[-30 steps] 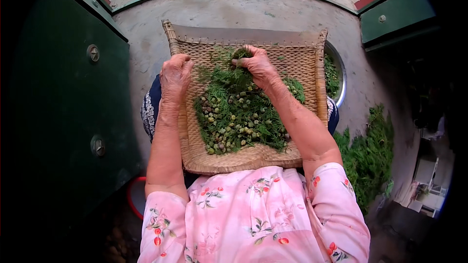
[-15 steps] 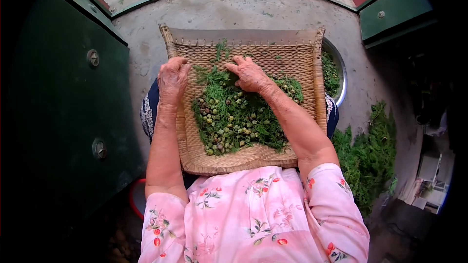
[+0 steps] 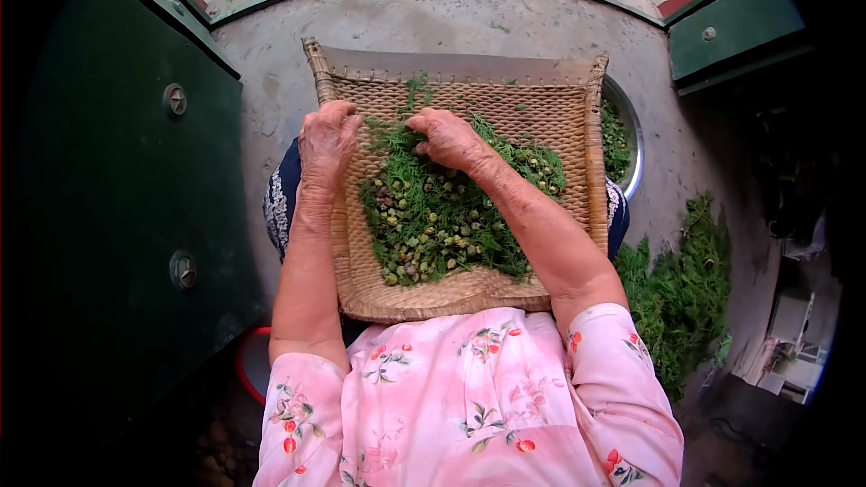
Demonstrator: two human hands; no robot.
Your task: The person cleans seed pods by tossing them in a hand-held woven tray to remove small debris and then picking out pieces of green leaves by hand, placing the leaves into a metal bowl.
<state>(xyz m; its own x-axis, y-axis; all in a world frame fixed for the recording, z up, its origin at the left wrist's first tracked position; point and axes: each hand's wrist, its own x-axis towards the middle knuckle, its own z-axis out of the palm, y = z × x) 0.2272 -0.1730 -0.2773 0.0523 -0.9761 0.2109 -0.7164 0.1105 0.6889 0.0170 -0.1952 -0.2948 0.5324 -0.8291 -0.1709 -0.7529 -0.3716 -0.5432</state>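
Note:
A woven wicker winnowing basket (image 3: 361,261) lies across my lap. Inside it is a heap of feathery green sprigs (image 3: 410,182) mixed with small round green-brown cones (image 3: 424,245). My left hand (image 3: 327,146) is closed above the basket's left side, fingertips pinched near the end of a sprig; whatever they hold is too small to make out. To its right, my right hand (image 3: 448,139) is over the far part of the heap. Its fingers are drawn together on a green sprig (image 3: 390,137), and the palm is hidden from view.
A metal basin (image 3: 637,149) with more cones stands behind the basket's right edge. A pile of cut green branches (image 3: 677,293) lies on the floor at the right. Green metal doors (image 3: 135,180) flank me, and a red-rimmed basin (image 3: 245,365) sits at lower left.
My right hand has shifted slightly left, toward my left hand, and its spread fingers have closed. My left hand has barely moved. The whole view has shifted a little.

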